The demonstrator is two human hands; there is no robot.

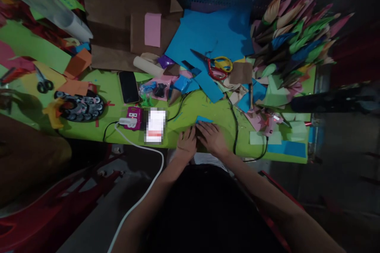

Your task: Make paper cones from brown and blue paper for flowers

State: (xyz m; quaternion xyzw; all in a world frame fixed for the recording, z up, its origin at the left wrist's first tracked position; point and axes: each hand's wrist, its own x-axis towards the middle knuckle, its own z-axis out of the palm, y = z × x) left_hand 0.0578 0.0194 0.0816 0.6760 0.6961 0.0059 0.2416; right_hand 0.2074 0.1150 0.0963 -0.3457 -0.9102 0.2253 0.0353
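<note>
At the near table edge, my left hand (187, 141) and my right hand (212, 137) are close together, fingers bent down over a small piece of blue paper (204, 119). The fingers of both hands press onto it, and its blue far edge shows beyond my right fingertips. A dark brown patch shows between the hands; I cannot make out whether it is paper or shadow. Left of my left hand lies a lit phone (155, 125) with a blurred screen. A pink hot glue gun (270, 123) rests farther right.
Scissors (215, 67) lie on blue sheets (210, 33). Many paper cones (303, 35) are bundled at the right. A dark phone (128, 87), a pink power outlet (133, 118) and a yellow glue gun (53, 113) are on the left. Cords cross the table edge.
</note>
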